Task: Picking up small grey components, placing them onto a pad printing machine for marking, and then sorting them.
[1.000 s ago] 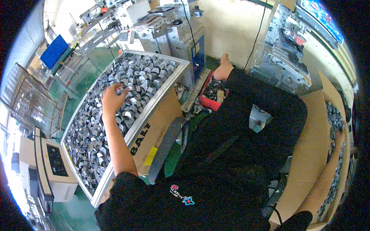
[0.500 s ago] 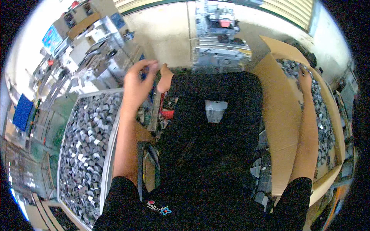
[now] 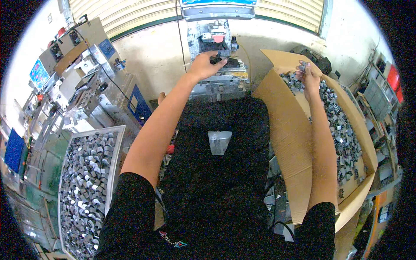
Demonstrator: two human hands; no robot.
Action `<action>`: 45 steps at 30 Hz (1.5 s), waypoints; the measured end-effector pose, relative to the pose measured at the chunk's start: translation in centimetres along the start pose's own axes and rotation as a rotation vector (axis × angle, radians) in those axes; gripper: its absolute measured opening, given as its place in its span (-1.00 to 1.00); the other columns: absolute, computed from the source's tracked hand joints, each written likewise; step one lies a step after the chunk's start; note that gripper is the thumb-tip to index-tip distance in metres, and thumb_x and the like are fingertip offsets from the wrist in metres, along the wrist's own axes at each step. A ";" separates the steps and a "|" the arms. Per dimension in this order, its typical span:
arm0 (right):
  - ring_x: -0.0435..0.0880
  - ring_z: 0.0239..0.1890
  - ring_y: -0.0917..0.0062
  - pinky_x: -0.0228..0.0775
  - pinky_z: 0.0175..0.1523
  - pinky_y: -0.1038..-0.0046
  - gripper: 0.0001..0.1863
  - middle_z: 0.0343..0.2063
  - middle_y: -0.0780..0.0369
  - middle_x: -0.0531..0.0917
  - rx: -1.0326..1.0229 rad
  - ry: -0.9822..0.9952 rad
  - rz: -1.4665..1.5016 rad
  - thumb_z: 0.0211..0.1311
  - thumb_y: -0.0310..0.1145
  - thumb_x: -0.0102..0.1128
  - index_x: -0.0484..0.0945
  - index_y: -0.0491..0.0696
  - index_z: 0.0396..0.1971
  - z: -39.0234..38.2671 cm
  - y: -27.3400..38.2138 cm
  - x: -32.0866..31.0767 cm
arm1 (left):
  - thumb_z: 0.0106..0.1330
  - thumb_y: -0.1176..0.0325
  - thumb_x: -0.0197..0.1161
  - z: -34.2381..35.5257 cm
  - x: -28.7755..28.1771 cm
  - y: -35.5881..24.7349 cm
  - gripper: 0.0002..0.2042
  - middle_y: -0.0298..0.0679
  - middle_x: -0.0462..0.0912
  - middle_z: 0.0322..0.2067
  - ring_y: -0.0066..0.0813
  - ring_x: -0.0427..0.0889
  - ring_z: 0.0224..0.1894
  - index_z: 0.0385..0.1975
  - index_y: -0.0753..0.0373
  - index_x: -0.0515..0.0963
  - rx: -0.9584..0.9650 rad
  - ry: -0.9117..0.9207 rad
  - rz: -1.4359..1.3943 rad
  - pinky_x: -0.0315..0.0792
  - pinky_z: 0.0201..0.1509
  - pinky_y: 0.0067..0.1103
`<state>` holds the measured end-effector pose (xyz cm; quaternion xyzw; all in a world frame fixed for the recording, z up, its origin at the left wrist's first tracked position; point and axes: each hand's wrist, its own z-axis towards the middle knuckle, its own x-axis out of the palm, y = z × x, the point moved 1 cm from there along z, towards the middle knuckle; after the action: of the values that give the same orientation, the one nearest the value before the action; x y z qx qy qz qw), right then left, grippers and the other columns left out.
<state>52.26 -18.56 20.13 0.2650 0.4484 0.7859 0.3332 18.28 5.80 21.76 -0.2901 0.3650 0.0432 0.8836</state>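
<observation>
My left hand (image 3: 204, 63) reaches forward onto a small metal press machine (image 3: 216, 52) straight ahead, its fingers closed on a small dark part at the machine's bed. My right hand (image 3: 307, 74) is raised over a large cardboard box (image 3: 281, 130) on my right, which is full of small grey metal pieces (image 3: 342, 130). Its fingers pinch one or two of those pieces just above the heap. A black apron covers my lap between both arms.
A metal tray (image 3: 117, 143) heaped with several similar grey metal pieces stands at my lower left. Behind it are grey machines with control boxes and small blue screens (image 3: 86, 65). A pale wall and roller shutter close the far side. More equipment lines the right edge.
My view swung right from the tray to the machine ahead. My left hand left the tray's pieces and moved up to the machine. My right hand lifted pieces from the cardboard box.
</observation>
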 end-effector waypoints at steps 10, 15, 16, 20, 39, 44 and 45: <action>0.74 -0.21 0.44 0.63 -0.09 0.48 -0.63 -0.18 0.13 0.67 0.119 -0.067 0.003 0.52 -0.27 0.03 0.54 -0.23 0.10 1.0 -4.8 -2.0 | 0.16 -0.22 0.36 1.2 1.2 0.0 -0.36 0.01 0.62 0.10 -0.08 0.56 0.19 0.09 0.17 0.62 -0.122 0.134 -0.205 0.38 0.29 -0.34; 0.75 -0.22 0.42 0.65 -0.08 0.45 -0.62 -0.16 0.11 0.67 0.163 -0.064 -0.248 0.48 -0.34 0.08 0.47 -0.23 0.17 1.8 -6.5 -3.1 | 0.18 -0.16 0.38 1.5 1.8 1.4 -0.38 -0.02 0.62 0.09 -0.20 0.54 0.20 0.07 0.21 0.62 -0.140 0.138 -0.201 0.36 0.30 -0.40; 0.75 -0.23 0.44 0.64 -0.13 0.47 -0.62 -0.20 0.14 0.67 0.187 -0.050 -0.266 0.44 -0.34 0.13 0.50 -0.19 0.16 1.7 -6.7 -2.7 | 0.20 -0.13 0.37 1.4 1.9 1.7 -0.42 -0.03 0.63 0.08 -0.23 0.54 0.19 0.05 0.22 0.63 -0.138 0.071 -0.260 0.37 0.29 -0.41; 0.74 -0.25 0.47 0.62 -0.20 0.48 -0.64 -0.22 0.15 0.67 0.213 -0.045 -0.388 0.41 -0.33 0.17 0.53 -0.16 0.12 1.1 -7.5 -2.3 | 0.25 -0.02 0.37 1.5 1.7 2.1 -0.47 0.00 0.63 0.05 -0.26 0.55 0.14 0.02 0.32 0.60 -0.163 0.048 -0.300 0.39 0.25 -0.42; 0.78 -0.28 0.44 0.55 -0.08 0.40 -0.64 -0.23 0.14 0.77 -0.307 -0.021 -0.986 0.21 -0.27 0.31 0.65 0.00 0.00 0.0 -6.4 -2.2 | -0.03 -0.05 0.57 0.9 1.0 0.0 -0.08 0.09 0.58 0.13 -0.15 0.62 0.11 0.22 0.50 0.38 -0.090 0.122 -0.212 0.46 0.22 -0.43; 0.76 -0.20 0.30 0.54 0.00 0.32 -0.66 -0.23 0.09 0.75 -0.239 0.031 -0.827 0.16 -0.27 0.32 0.67 -0.06 -0.07 -1.4 -5.2 -0.3 | -0.04 -0.04 0.57 0.2 0.7 -0.3 -0.12 0.08 0.59 0.10 -0.16 0.61 0.12 0.18 0.50 0.43 -0.125 0.085 -0.189 0.45 0.23 -0.43; 0.76 -0.19 0.30 0.54 0.01 0.32 -0.67 -0.22 0.08 0.75 -0.243 0.044 -0.759 0.17 -0.27 0.31 0.68 -0.06 -0.08 -1.4 -5.2 -0.1 | -0.04 -0.04 0.57 0.3 0.8 -0.2 -0.14 0.07 0.60 0.10 -0.16 0.61 0.13 0.16 0.50 0.45 -0.116 0.065 -0.191 0.44 0.24 -0.42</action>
<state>52.78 -17.40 14.87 0.0223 0.4251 0.6599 0.6192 19.09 5.72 21.45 -0.3753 0.3609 -0.0293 0.8532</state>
